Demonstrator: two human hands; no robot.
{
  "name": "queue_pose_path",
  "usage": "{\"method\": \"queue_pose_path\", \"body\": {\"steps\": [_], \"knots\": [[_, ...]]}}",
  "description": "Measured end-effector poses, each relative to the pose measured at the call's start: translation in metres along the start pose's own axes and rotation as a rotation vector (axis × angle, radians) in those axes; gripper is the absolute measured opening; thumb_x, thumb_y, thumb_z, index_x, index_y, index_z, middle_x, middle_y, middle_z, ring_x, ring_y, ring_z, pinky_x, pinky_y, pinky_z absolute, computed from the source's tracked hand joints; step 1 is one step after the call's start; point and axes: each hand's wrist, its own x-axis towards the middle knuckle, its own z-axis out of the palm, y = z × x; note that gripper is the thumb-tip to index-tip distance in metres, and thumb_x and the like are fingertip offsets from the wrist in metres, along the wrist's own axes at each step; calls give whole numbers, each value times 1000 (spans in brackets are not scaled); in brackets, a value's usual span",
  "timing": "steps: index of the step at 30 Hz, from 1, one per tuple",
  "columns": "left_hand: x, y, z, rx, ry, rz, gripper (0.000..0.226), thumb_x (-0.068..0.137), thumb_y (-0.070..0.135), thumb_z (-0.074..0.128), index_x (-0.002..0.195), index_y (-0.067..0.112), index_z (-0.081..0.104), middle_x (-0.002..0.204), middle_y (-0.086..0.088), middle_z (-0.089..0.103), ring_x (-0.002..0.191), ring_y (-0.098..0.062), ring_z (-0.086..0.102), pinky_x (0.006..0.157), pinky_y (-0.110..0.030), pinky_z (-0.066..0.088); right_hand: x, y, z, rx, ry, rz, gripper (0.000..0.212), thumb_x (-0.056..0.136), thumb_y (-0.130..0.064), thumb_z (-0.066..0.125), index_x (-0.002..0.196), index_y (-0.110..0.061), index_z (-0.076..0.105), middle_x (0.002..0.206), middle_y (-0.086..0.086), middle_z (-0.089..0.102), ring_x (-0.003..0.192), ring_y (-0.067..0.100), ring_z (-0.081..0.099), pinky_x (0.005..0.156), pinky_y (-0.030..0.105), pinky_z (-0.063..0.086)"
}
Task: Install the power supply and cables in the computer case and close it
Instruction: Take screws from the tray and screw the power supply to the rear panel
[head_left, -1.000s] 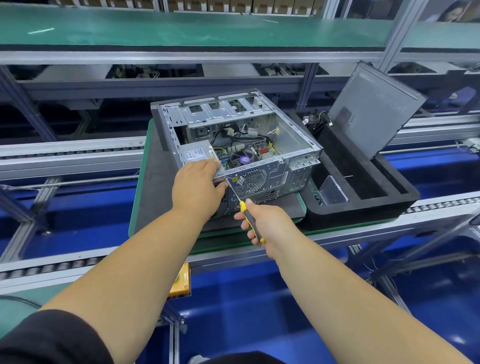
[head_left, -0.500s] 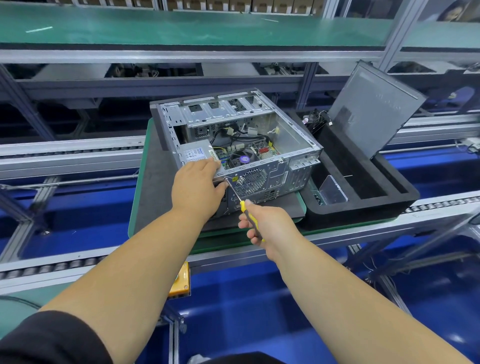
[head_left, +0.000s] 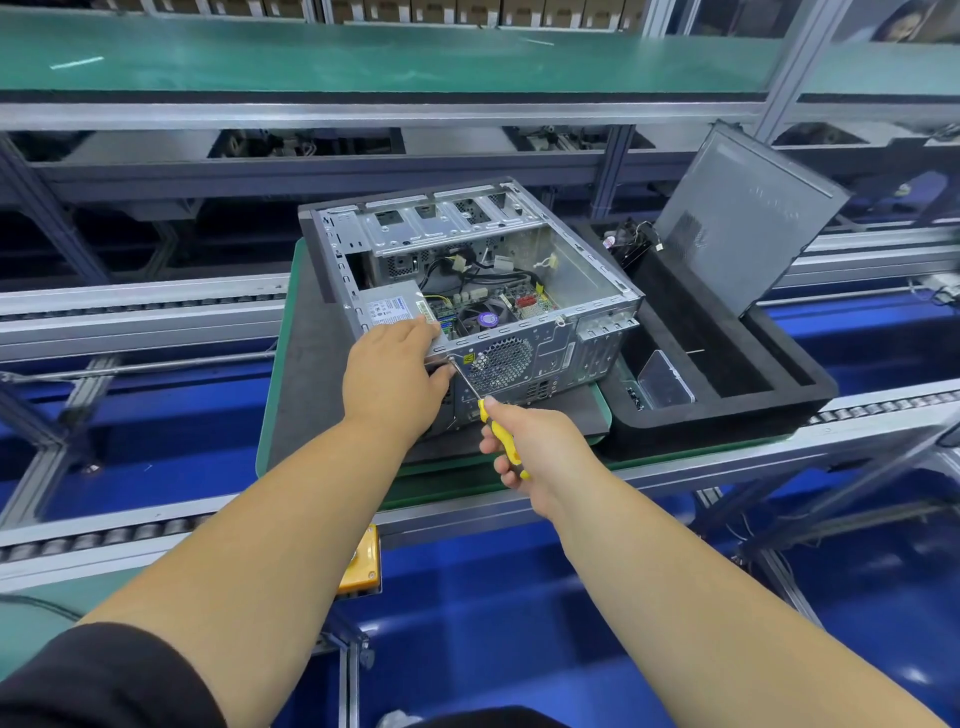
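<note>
Grey steel computer case (head_left: 519, 249), lying on its side with the open face up, is sitting on a dark mat (head_left: 306, 364) atop a green pallet (head_left: 270, 415) on the roller line. Rear panel is facing us.

Power supply (head_left: 389, 306): silver box with a white label, is sitting in the case corner at about 9 o'clock from the fan (head_left: 483, 319) on the board. Black cables (head_left: 452, 265) are trailing across the case interior beyond it.

Left hand (head_left: 392, 374): we are resting it over the near edge of the case, fingers curled together onto the power supply's top, thumb pressing the rear panel below.

Right hand (head_left: 535, 447): we are wrapping its fingers round the yellow handle of a screwdriver (head_left: 496, 426); the thin shaft is running toward 11 o'clock, its tip touching the rear panel just beside the left thumb, left of the round fan grille (head_left: 501, 364).

Side panel (head_left: 748, 218): grey sheet, is leaning upright in a black foam tray (head_left: 779, 395) at 3 o'clock from the case. A clear plastic box (head_left: 665, 379) is sitting in the tray's near compartment; a bundle of wires (head_left: 631, 241) is lying at its far end.

Yellow box (head_left: 361, 564) is hanging under the near rail at 6 o'clock.
</note>
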Motion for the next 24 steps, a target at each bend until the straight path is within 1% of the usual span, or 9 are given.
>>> {"method": "queue_pose_path", "body": {"steps": [4,6,7,9,11,14,18,22,24], "knots": [[0,-1,0,-4,-9,0,50,88,43,63,132,20,56,128,2,60,119,-24,50,103,-35,35,-1,-5,5,-74,-58,66,53,104,-44,39,75,-8,65,64,1,59,46,12,40,43,20,34],[0,-1,0,-4,-11,4,50,88,42,63,132,20,56,129,2,60,120,-24,50,104,-35,36,0,-4,4,-26,-89,99,56,105,-44,36,79,-7,67,65,2,55,47,11,39,42,19,34],[0,-1,0,-9,-9,4,50,88,42,63,132,20,56,128,1,60,119,-24,50,103,-35,36,1,-2,3,19,-92,100,53,103,-46,40,83,-6,68,66,3,55,47,11,40,41,19,34],[0,-2,0,-16,-6,5,50,88,41,64,132,19,56,128,1,60,119,-25,51,103,-35,36,2,2,2,93,-79,73,39,94,-46,60,87,-8,66,68,4,53,46,12,42,41,20,36],[0,-2,1,-10,-7,6,50,88,42,64,132,19,56,128,1,60,120,-24,50,103,-35,35,2,5,1,94,-53,48,28,85,-34,75,94,-11,63,72,4,51,47,11,44,41,20,37],[1,-2,2,-3,-11,5,50,88,43,62,133,20,55,130,2,59,121,-24,49,104,-34,34,3,4,-1,36,-19,27,24,85,-28,76,91,-11,61,72,4,54,46,10,47,40,19,38],[1,-2,2,-6,-5,6,50,88,43,63,132,20,55,129,2,60,120,-24,50,104,-35,35,1,2,1,-26,-26,20,28,93,-37,66,92,-9,63,75,4,60,49,12,48,41,19,39],[1,-2,2,-4,-2,14,50,88,43,63,132,19,56,128,2,60,119,-24,50,104,-35,35,1,0,2,-71,-15,39,48,103,-44,43,80,-9,68,67,0,58,49,11,41,42,20,35],[1,-3,2,1,-4,15,50,88,44,62,132,20,55,129,3,60,120,-24,50,104,-35,35,1,0,2,-31,-38,34,53,104,-44,39,80,-7,69,65,1,55,48,11,38,41,19,32]]}}
